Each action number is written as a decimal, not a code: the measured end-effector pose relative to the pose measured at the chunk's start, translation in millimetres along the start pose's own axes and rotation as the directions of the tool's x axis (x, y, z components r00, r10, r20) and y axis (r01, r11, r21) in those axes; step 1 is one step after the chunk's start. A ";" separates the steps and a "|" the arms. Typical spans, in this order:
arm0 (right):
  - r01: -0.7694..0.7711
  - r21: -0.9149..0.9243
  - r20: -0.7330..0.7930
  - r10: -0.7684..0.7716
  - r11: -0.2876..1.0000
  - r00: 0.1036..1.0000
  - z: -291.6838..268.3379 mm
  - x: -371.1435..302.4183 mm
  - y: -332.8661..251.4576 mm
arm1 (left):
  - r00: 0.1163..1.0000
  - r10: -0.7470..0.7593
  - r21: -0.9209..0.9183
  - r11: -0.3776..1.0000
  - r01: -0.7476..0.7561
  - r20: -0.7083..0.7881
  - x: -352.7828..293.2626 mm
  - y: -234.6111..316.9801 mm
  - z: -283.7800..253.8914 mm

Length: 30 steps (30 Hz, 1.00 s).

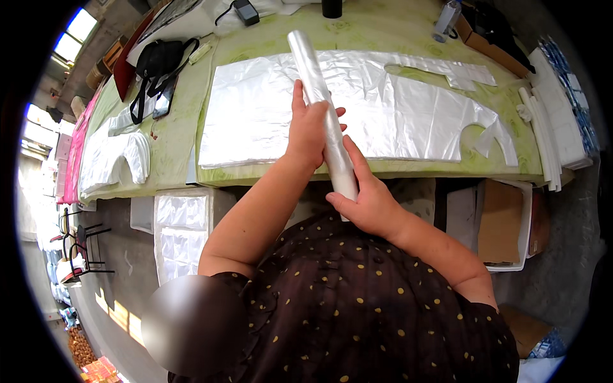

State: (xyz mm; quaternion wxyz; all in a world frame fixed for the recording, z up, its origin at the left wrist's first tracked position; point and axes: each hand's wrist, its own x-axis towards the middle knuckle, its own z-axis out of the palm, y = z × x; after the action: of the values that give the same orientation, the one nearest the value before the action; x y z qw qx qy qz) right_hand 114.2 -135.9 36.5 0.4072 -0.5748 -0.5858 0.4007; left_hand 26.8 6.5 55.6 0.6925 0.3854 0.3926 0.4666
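A long roll of clear plastic film [317,73] is held at a slant in front of my body, its upper end over the table. My left hand [310,127] wraps round the roll's middle, with the index finger extended along it. Lower down, my right hand [367,198] grips the roll near its bottom end, the thumb on the near side. Beyond my hands, a flat stack of white plastic bags with cut-out handles [415,121] lies spread on the green patterned tablecloth [255,48]. The roll covers part of the stack.
At the left lie a black bag [159,60], a phone [163,105] and a smaller pile of white plastic bags [118,156]. A bottle [447,19] and a cardboard box [491,45] stand at the back right. White rolls [543,137] rest at the right edge. Below is a carton [501,220].
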 end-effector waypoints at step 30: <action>-0.434 -0.260 0.111 0.473 0.863 0.874 -93.6 -94.2 11.0 | 0.964 -0.251 0.829 0.555 0.066 0.090 174.0 14.7 -35.4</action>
State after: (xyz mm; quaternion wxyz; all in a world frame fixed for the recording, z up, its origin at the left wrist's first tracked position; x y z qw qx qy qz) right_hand 206.5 -229.8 57.2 0.1811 -0.7028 -0.5082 0.4638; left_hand 34.3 181.4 22.9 0.5095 0.6692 0.5260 0.1260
